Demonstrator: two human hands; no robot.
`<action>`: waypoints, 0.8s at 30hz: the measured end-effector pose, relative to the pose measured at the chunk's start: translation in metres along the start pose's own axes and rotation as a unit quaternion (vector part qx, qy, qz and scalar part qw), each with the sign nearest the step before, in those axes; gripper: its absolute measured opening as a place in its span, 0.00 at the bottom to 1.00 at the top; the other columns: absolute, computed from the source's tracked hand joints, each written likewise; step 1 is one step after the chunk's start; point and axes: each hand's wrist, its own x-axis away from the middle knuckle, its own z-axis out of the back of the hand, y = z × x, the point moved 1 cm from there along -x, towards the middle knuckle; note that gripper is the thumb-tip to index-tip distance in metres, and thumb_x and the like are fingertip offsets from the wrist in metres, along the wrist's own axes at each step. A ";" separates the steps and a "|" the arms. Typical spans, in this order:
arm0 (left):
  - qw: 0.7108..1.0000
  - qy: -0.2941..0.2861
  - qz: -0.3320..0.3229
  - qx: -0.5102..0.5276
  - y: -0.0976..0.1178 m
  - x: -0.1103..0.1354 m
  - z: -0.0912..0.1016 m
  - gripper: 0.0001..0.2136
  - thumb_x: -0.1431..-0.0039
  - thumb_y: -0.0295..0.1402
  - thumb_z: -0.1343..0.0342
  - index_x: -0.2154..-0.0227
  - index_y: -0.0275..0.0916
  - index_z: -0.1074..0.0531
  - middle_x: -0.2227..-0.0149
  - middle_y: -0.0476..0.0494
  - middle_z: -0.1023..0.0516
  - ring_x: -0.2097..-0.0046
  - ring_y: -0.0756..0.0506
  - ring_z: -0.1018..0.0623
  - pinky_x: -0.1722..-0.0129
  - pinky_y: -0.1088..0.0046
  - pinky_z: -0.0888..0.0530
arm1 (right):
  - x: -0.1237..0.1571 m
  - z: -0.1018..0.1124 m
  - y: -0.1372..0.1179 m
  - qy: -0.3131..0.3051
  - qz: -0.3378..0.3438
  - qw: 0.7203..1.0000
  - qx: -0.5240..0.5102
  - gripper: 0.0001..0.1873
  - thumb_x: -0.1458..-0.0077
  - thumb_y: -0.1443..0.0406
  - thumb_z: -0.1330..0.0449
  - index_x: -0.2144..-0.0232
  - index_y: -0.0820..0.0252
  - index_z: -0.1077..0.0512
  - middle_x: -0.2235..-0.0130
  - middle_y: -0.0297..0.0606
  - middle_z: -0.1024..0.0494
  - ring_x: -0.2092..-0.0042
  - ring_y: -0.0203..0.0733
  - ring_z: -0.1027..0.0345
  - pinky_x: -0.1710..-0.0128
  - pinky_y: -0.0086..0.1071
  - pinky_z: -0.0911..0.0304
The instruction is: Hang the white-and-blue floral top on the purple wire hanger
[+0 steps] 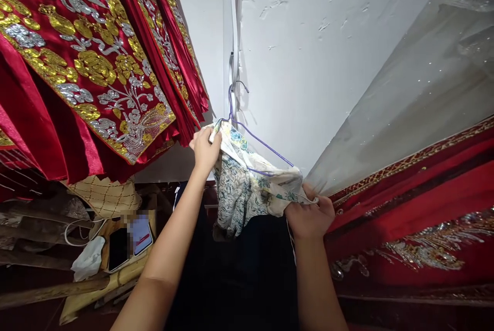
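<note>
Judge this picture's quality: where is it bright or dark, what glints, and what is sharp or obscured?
Head view: the white wall is bright, the wearer's dark clothing nearly black; the right hand looks dimmer than the left hand. Head view: gold and silver sequins glint on red satin cloth; the pale, green-patterned garment looks sharp; a pixelated block obscures part of the lit smartphone screen.

At the lower left there is a wooden surface, made partly of round poles. On it lie a dark phone and a lit phone, one just beside the other. A crumpled white tissue is next to the dark one. Higher, a purple hanger carries a patterned garment, which covers part of it.
</note>
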 end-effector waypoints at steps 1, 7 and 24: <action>1.000 0.016 -0.004 -0.024 -0.002 -0.003 0.005 0.08 0.42 0.35 0.43 0.75 0.40 0.31 0.59 0.43 0.24 0.50 0.37 0.30 0.46 0.57 0.39 | -0.001 0.005 0.004 0.026 -0.027 0.999 -0.033 0.14 0.52 0.57 0.40 0.77 0.53 0.42 0.78 0.30 0.40 0.74 0.39 0.39 0.71 0.37 0.34; 0.994 0.031 0.061 0.086 -0.032 -0.023 0.029 0.10 0.52 0.28 0.39 0.85 0.38 0.31 0.52 0.42 0.22 0.45 0.39 0.29 0.44 0.67 0.37 | 0.001 0.021 0.042 0.146 -0.109 0.969 -0.166 0.05 0.57 0.69 0.41 0.73 0.57 0.34 0.77 0.26 0.32 0.79 0.30 0.42 0.69 0.32 0.30; 0.730 0.030 0.447 0.516 -0.035 0.135 0.056 0.09 0.45 0.31 0.43 0.64 0.33 0.23 0.60 0.36 0.17 0.52 0.40 0.19 0.50 0.66 0.25 | 0.026 -0.043 0.094 -0.091 -0.132 0.948 0.275 0.21 0.44 0.49 0.38 0.60 0.59 0.22 0.57 0.45 0.19 0.53 0.48 0.26 0.48 0.40 0.37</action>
